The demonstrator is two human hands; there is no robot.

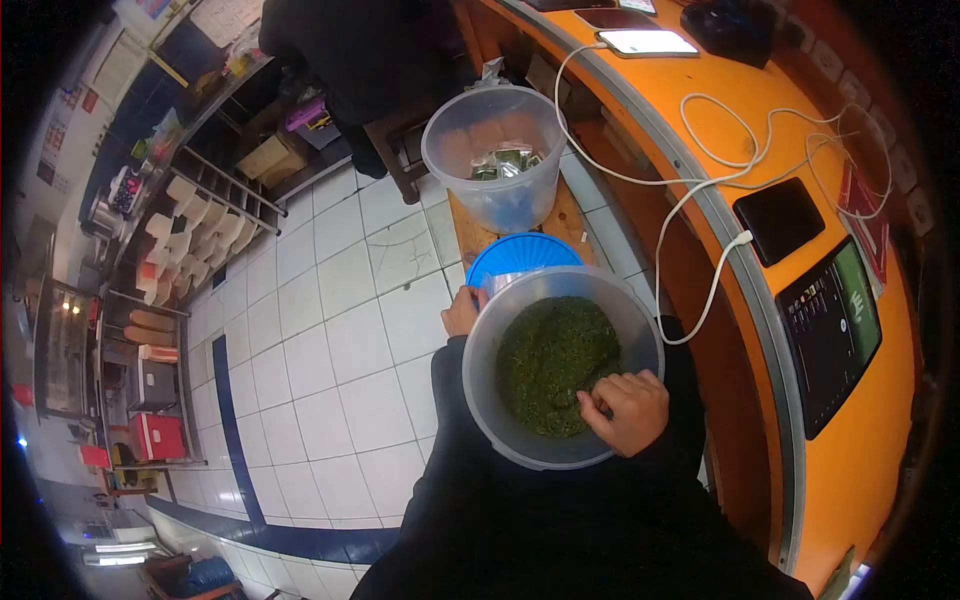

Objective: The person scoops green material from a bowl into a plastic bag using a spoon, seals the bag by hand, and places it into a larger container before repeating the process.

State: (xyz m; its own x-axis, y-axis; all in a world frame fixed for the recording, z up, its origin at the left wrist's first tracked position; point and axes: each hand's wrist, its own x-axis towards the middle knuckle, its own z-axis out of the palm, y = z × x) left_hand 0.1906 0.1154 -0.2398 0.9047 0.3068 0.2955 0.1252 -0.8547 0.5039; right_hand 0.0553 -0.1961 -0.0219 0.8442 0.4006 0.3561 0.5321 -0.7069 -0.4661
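Observation:
A round translucent plastic tub (480,400) sits on my lap, holding a mass of dark green, finely chopped stuff (550,350). Over its right side, my right hand (628,410) is curled with thumb and fingers pinched together against the green stuff. What it grips there is hidden. At the tub's upper left rim, my left hand (462,311) is closed, its fingertips partly behind the rim. It touches a small clear plastic bag (503,284). Just beyond the tub lies a blue ribbed lid (525,255).
Ahead, another clear tub (490,210) holding small packets stands on a wooden bench (468,228). An orange counter (740,330) on my right carries a tablet (830,335), phones and white cables. A person in dark clothes (350,60) is at the far end. Shelves line the left.

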